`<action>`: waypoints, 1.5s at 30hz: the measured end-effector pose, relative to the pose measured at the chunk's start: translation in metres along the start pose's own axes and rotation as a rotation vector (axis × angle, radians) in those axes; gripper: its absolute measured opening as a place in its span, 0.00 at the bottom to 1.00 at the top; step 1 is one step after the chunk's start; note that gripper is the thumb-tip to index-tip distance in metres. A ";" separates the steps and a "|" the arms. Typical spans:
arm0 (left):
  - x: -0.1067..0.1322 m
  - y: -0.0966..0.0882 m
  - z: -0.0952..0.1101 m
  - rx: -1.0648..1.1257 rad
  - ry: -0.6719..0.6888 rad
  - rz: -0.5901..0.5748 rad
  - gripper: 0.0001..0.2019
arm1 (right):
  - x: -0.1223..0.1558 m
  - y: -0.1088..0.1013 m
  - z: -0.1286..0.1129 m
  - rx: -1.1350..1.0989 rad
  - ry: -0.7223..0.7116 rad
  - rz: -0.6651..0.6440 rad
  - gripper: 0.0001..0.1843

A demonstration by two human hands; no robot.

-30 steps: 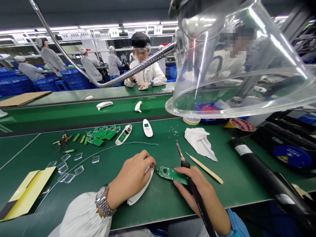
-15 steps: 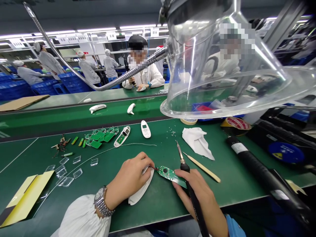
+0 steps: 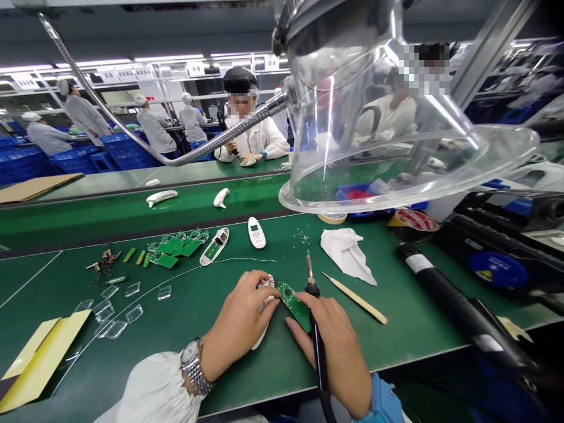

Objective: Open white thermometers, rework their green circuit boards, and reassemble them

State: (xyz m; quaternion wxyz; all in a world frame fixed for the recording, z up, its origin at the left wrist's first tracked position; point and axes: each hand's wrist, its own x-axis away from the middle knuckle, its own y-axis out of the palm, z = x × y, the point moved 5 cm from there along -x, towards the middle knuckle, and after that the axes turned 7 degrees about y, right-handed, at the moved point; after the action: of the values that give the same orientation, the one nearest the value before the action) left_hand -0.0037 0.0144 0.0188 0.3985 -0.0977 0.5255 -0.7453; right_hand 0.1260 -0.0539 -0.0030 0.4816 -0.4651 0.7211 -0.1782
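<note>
My left hand (image 3: 249, 311) is closed around a white plastic shell (image 3: 265, 332), mostly covered by the fingers. Thin wires run from the shell to a green circuit board (image 3: 293, 304). My right hand (image 3: 330, 335) grips a black-handled soldering iron (image 3: 314, 329), its metal tip pointing away from me, clear of the board. The same hand's thumb and index finger lie at the board's right side. Beyond the hands are an opened white housing with a board inside (image 3: 215, 247) and a white cover with a window (image 3: 257, 233).
At left lie green boards (image 3: 176, 247), clear plastic windows (image 3: 104, 309) and a yellow folder (image 3: 44, 358). A pointed wooden stick (image 3: 356, 299) and white cloth (image 3: 348, 252) are at right. A transparent fume hood (image 3: 374, 147) hangs overhead. A co-worker (image 3: 251, 129) sits across the belt.
My right hand has moved left with the iron, and the circuit board has turned steeper and nearer the shell. My left hand has shifted slightly right over the shell. The view has shifted slightly.
</note>
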 end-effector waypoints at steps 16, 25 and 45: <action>-0.001 -0.007 -0.003 0.016 -0.005 0.053 0.06 | -0.020 0.006 -0.016 -0.080 -0.079 -0.003 0.14; -0.002 -0.005 -0.005 -0.029 0.034 0.046 0.07 | -0.016 0.005 -0.007 -0.089 -0.007 0.021 0.14; -0.002 -0.003 -0.006 0.013 -0.045 0.066 0.06 | -0.010 -0.012 0.008 -0.213 0.048 0.089 0.13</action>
State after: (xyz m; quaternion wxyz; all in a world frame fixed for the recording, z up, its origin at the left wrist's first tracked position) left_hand -0.0075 0.0206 0.0194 0.4351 -0.0944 0.5145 -0.7328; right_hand 0.1399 -0.0503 0.0067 0.4195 -0.4767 0.7672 -0.0901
